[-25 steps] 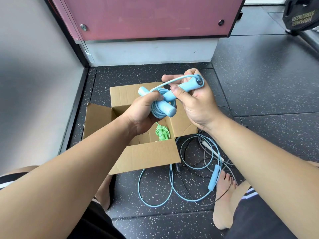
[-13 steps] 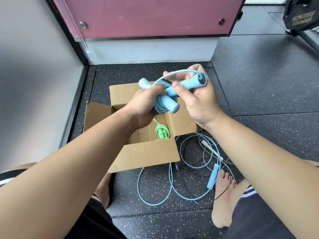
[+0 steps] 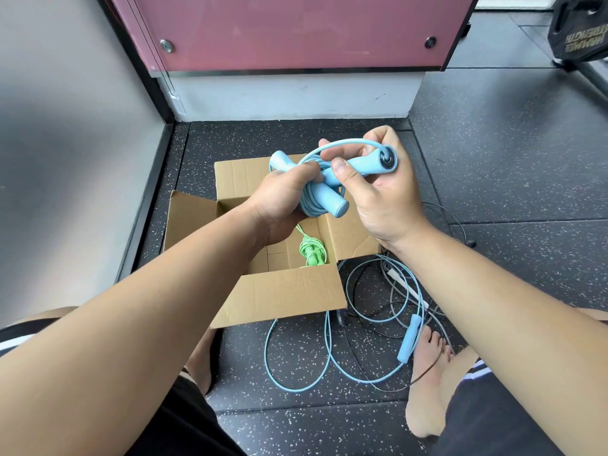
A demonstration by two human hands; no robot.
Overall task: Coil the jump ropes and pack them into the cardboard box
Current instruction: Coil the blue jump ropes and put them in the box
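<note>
A light blue jump rope (image 3: 332,195) is bundled into a coil above the open cardboard box (image 3: 279,291). My left hand (image 3: 283,202) grips the coil together with one of its handles. My right hand (image 3: 378,192) pinches the other blue handle, with a short loop of cord arching over my fingers. A coiled green jump rope (image 3: 311,250) lies inside the box. More ropes (image 3: 378,324) lie loose on the floor to the right of the box: a second light blue one with its handle (image 3: 409,339) near my foot, plus thin dark and grey ones.
The box sits on speckled black rubber flooring in a corner, with a grey wall (image 3: 65,126) to the left and a pink panel (image 3: 296,31) behind. My bare feet (image 3: 427,383) flank the loose ropes. Black gym equipment (image 3: 582,31) stands at the far right.
Both hands have risen slightly with the blue bundle. The right hand has turned its handle and the cord loop over the fingers has widened.
</note>
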